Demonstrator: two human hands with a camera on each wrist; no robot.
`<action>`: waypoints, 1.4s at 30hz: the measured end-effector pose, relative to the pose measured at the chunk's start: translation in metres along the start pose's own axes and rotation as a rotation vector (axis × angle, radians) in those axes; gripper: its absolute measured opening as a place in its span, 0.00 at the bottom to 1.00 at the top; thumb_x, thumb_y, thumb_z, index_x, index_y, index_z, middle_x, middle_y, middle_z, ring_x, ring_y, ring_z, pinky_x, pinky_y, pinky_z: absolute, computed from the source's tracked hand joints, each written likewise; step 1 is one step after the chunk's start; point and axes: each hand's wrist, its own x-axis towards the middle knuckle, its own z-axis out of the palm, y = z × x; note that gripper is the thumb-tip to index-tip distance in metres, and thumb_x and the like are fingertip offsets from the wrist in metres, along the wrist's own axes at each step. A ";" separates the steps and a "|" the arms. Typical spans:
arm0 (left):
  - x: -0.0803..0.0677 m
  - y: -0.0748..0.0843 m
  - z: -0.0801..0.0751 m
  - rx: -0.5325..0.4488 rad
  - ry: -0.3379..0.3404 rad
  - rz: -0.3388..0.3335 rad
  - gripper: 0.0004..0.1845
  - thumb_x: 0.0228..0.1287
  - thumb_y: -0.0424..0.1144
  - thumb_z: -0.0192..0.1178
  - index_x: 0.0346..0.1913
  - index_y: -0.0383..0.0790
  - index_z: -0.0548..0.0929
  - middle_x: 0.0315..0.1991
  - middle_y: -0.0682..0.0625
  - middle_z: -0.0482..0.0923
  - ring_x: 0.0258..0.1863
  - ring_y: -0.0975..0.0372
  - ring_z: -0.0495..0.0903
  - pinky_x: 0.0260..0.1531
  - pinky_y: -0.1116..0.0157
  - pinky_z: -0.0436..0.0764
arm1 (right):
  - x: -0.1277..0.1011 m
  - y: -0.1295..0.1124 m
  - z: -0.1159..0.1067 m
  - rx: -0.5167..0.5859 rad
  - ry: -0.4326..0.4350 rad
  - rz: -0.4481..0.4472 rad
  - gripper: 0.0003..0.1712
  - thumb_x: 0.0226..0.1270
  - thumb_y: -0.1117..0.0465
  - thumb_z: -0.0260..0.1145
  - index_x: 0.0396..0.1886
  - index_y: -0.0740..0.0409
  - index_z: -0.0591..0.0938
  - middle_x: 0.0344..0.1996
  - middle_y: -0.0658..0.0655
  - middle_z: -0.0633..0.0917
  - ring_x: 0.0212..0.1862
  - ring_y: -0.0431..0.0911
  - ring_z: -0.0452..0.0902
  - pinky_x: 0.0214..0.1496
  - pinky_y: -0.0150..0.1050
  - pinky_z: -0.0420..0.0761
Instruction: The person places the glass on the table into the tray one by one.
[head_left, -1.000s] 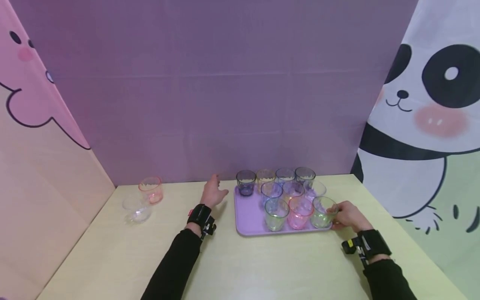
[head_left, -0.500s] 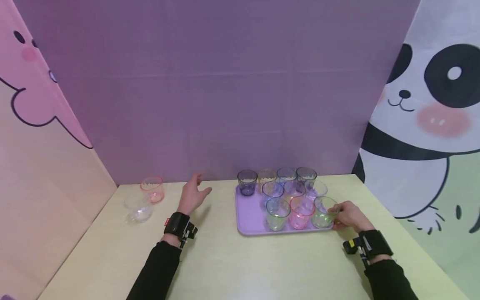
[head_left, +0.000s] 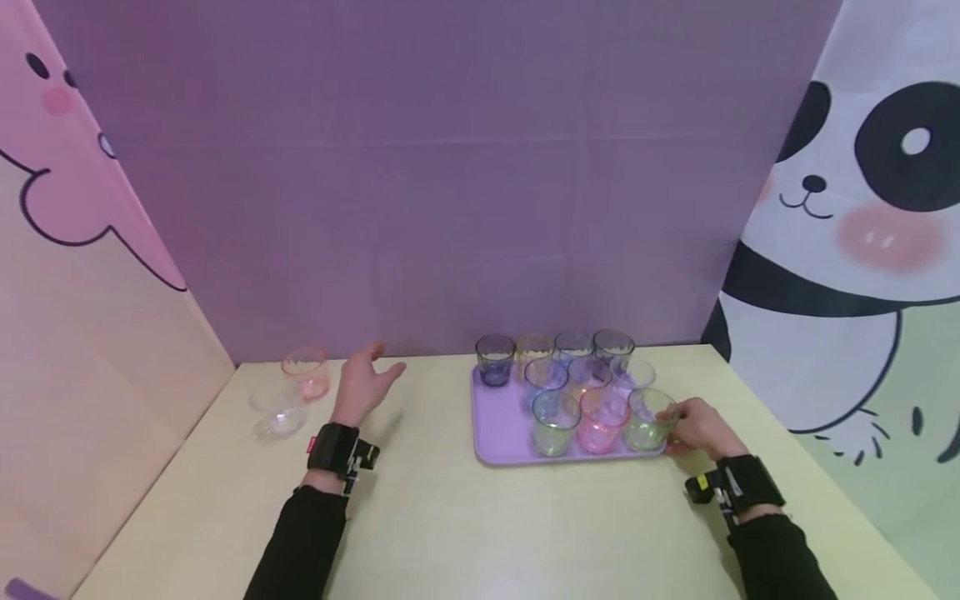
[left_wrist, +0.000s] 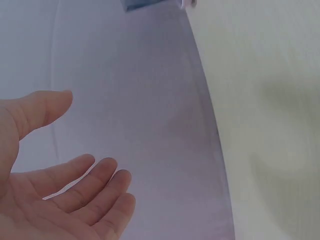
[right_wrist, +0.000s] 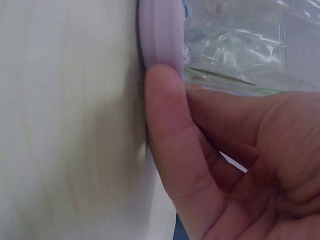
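Note:
On the right, a lilac tray (head_left: 495,429) carries several tinted drinking glasses. At its near right corner my right hand (head_left: 697,425) grips the rim, beside a green glass (head_left: 647,427). The right wrist view has a finger (right_wrist: 172,115) against the outside of the tray's rim (right_wrist: 161,37), with the thumb behind it close to the glass. My left hand (head_left: 360,385) holds nothing, thumb spread from the fingers, over the back of the table. Just to its left are a pink glass (head_left: 307,379) and a clear glass (head_left: 277,415).
Beside the green glass stand a pink-tinted glass (head_left: 600,429) and a pale green one (head_left: 553,432). A dark glass (head_left: 495,367) is at the tray's back left. A purple wall sheet (head_left: 420,208) rises behind the table (head_left: 450,525), with printed sheets at both sides.
My left hand has moved left, away from the tray and toward the pink and clear glasses. My right hand stays at the tray's corner, and the glasses stand as before.

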 end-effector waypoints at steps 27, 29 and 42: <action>-0.020 -0.057 -0.083 0.159 0.167 -0.242 0.36 0.57 0.41 0.68 0.64 0.24 0.69 0.58 0.23 0.72 0.58 0.30 0.69 0.55 0.36 0.70 | 0.003 -0.001 -0.002 0.003 -0.016 0.002 0.26 0.44 0.82 0.62 0.50 0.81 0.78 0.52 0.80 0.77 0.26 0.43 0.82 0.30 0.39 0.86; -0.020 -0.062 -0.084 0.164 0.166 -0.266 0.39 0.56 0.41 0.69 0.66 0.22 0.66 0.61 0.21 0.67 0.61 0.30 0.65 0.58 0.36 0.67 | 0.003 -0.001 -0.002 -0.003 -0.018 0.007 0.26 0.45 0.81 0.62 0.50 0.81 0.78 0.52 0.79 0.77 0.26 0.43 0.82 0.30 0.39 0.86; -0.030 -0.080 -0.099 0.173 -0.005 -0.473 0.52 0.55 0.47 0.69 0.67 0.12 0.52 0.62 0.15 0.56 0.60 0.26 0.59 0.58 0.35 0.66 | 0.001 -0.004 -0.003 -0.013 -0.026 0.029 0.25 0.49 0.81 0.61 0.52 0.81 0.77 0.52 0.79 0.77 0.27 0.43 0.82 0.31 0.39 0.86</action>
